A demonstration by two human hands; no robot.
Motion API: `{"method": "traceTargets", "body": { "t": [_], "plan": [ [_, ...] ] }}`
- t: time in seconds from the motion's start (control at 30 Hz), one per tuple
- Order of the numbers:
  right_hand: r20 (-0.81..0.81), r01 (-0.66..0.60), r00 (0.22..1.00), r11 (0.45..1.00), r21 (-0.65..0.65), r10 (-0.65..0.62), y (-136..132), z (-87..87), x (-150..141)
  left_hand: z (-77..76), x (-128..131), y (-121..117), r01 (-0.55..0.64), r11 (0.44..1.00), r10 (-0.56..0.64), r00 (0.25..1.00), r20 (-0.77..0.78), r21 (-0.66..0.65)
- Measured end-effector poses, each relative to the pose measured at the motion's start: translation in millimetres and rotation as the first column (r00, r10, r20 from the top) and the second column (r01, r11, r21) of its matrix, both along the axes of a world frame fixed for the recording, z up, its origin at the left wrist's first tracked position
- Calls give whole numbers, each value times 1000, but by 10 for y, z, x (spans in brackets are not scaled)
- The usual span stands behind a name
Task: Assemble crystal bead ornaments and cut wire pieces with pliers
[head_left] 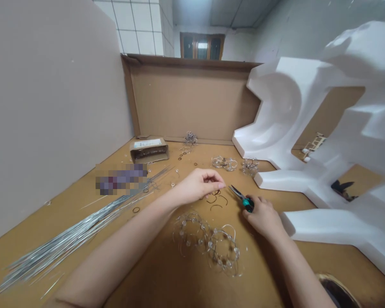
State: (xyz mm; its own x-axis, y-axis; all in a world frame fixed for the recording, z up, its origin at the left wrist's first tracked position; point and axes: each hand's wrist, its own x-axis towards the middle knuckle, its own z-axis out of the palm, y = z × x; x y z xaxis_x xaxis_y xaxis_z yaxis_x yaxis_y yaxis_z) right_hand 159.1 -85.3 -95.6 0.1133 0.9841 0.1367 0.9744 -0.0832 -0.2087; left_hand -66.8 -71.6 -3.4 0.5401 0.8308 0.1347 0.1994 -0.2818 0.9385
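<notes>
The likeliest trouble is at the narrow gap between the two hands: the pointed pliers (pixel 244 202) angle toward the fingertips of the left hand (pixel 197 185), so a careless squeeze or a slip of the grip could nip the thumb or index finger. The loose dark wire pieces (pixel 216 208) lie on the tabletop (pixel 154 282) just below that hand; being light and springy-looking, they could be flicked away or scattered by a sleeveless wrist brushing past. Nearer the body, the beaded wire loops (pixel 223 250) lie between the two forearms, and a forearm dropping low could snag their thin ends and bend them. The long wire bundle (pixel 83 233), off to the left, could spread or roll if the left arm swept across it. On the right, the white foam (pixel 295 179) stands close to the right hand (pixel 263 216) and might be knocked by a wide swing of the tool. As for the hands, they are apart from each other. The left is nearly closed, fingers curled and thumb meeting the index finger; whether something fine is pinched there cannot be told. The right is wrapped around the teal handles of the pliers, whose tips lie just beside the left fingertips, seemingly without touching them.
</notes>
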Motion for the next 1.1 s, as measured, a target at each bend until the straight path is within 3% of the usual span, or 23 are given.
{"method": "traceTargets", "body": {
  "t": [0.2, 0.27, 0.33, 0.37, 0.43, 0.5, 0.53, 0.6, 0.7, 0.77, 0.83, 0.93, 1.0, 1.1],
  "plan": [
    [31, -44, 999, 999, 11, 43, 14, -85, -19, 147, -8, -150, 16, 1000, -17, 1000, 22, 20],
    [-67, -44, 997, 996, 80, 49, 30, -71, -17, 163, -11, -178, 29, 998, -31, 999, 22, 64],
    [-315, 18, 948, 982, 189, 43, 15, 1, -43, 136, -4, -170, 69, 988, -65, 997, -27, 139],
    [-484, 68, 873, 970, 232, 54, -11, 60, -70, 108, 4, -153, 96, 980, -84, 994, -75, 172],
    [-802, 137, 587, 963, 232, 110, -102, 206, -151, 39, 30, -105, 143, 970, -111, 980, -167, 196],
    [-942, 29, 273, 977, 210, 195, -224, 350, -249, -23, 62, -60, 149, 977, -117, 974, -194, 156],
    [-966, -60, 164, 980, 190, 197, -285, 406, -297, -43, 78, -46, 140, 982, -116, 977, -180, 127],
    [-984, -193, 63, 970, 150, 165, -385, 473, -373, -61, 104, -41, 128, 990, -118, 984, -135, 64],
    [-990, -304, 79, 949, 88, 117, -449, 474, -419, -55, 135, -80, 135, 990, -138, 984, -113, -35],
    [-981, -295, 169, 954, 47, 100, -442, 444, -413, -54, 150, -113, 141, 989, -147, 981, -128, -54],
    [-951, -247, 291, 968, 33, 106, -424, 420, -394, -68, 157, -134, 120, 993, -118, 982, -150, 6],
    [-896, -159, 414, 982, 104, 162, -419, 421, -367, -104, 144, -151, 75, 991, -54, 981, -185, 111],
    [-875, -71, 434, 976, 205, 215, -442, 440, -361, -122, 122, -165, 63, 991, -35, 974, -226, 118],
    [-880, -41, 378, 955, 295, 288, -493, 461, -384, -131, 86, -201, 53, 990, -15, 960, -280, 128]
  ]
}}
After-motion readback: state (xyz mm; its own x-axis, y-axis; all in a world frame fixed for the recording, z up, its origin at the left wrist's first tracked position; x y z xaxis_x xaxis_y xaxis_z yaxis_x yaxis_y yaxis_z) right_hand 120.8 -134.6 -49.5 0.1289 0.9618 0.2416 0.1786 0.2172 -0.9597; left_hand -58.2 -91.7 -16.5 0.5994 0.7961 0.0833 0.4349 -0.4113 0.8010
